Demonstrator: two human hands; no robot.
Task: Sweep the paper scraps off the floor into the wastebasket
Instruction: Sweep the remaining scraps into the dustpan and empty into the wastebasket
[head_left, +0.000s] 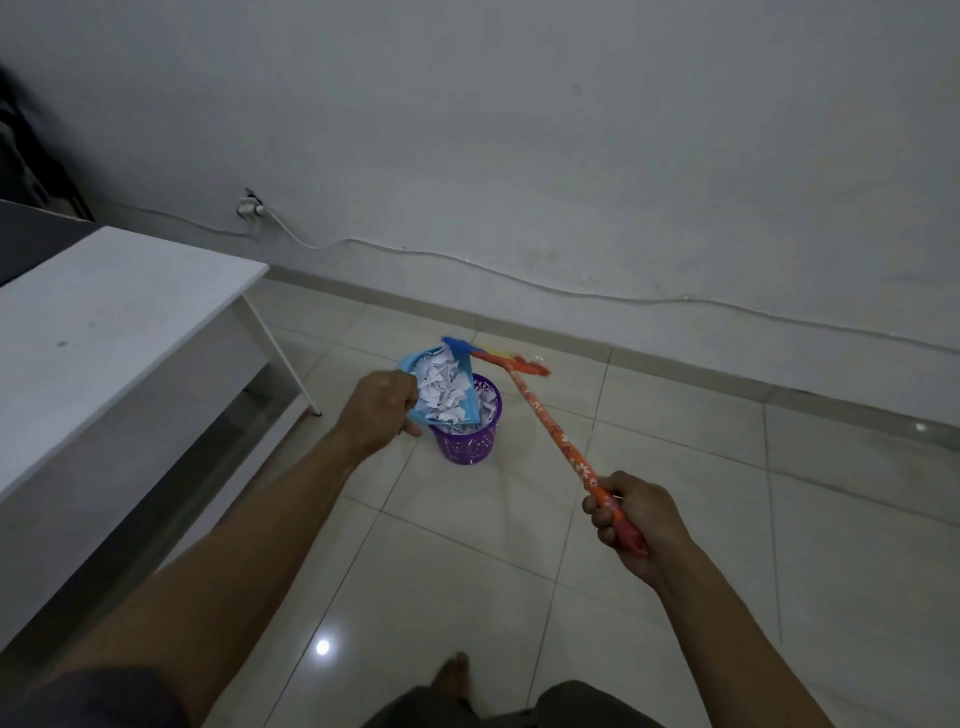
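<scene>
Gripping a blue dustpan (415, 361) in the left hand (382, 410), fingers curled round its near edge, pan tilted over the purple wastebasket (467, 444) close to the view's middle. Heaped with white scraps (441, 389), more of them showing inside the wastebasket's rim. Clutching the orange flowered broom (551, 423) near its end in the right hand (634, 519) at 4 o'clock, fist closed round the handle, head lifted at 1 o'clock of the wastebasket, just beside the dustpan's far rim. Standing on glossy pale floor (675, 571) tiles, near a white surface (104, 322) at 9 o'clock. Trailing along the grey wall (519, 130) at 12 o'clock, a thin cable (519, 274) from a socket (249, 208) at 11 o'clock. Poking in at 6 o'clock, a bare foot (453, 675).
</scene>
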